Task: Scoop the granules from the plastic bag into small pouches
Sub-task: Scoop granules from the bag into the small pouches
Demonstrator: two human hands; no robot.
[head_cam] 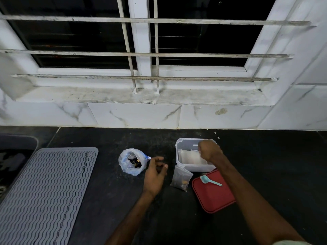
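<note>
Clear small pouches [189, 156] lie directly under my right hand [209, 150]; fingers curled, grasp indeterminate. Left hand [155, 172] slack, empty, beside translucent plastic bag [131, 161].

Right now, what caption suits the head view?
Right hand reaches into the white container of pouches; left hand hovers beside the open plastic bag.

left hand [155, 172]: loosely curled, empty; right hand [209, 151]: fingers curled under
</note>
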